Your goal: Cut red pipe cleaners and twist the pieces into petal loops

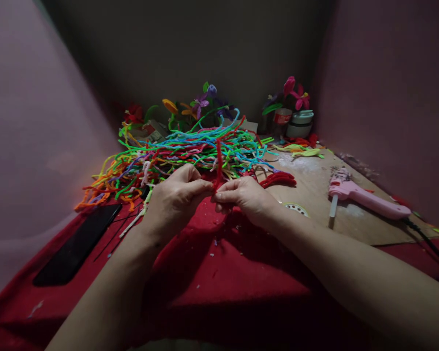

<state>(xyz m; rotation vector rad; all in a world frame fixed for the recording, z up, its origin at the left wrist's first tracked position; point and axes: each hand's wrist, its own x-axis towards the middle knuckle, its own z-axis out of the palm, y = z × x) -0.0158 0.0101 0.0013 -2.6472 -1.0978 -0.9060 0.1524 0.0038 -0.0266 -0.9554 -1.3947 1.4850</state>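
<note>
A fuzzy red pipe cleaner [219,158] stands up between my hands, its lower end pinched by both. My left hand [181,192] has thumb and forefinger closed on it from the left. From the right, my right hand [241,194] pinches the same end, fingertips almost touching the left ones. The fingers hide how that lower end is bent. Just beyond my hands lies a large heap of many-coloured pipe cleaners [190,151]. Several red bent pieces [279,179] lie bundled to the right of my right hand.
A pink glue gun [369,197] with its cord rests on a cardboard sheet [314,185] at right. A black phone [78,243] lies at left on the red cloth [219,278]. Pipe-cleaner flowers [199,103], a cup [281,119] and a lidded jar [300,124] stand behind.
</note>
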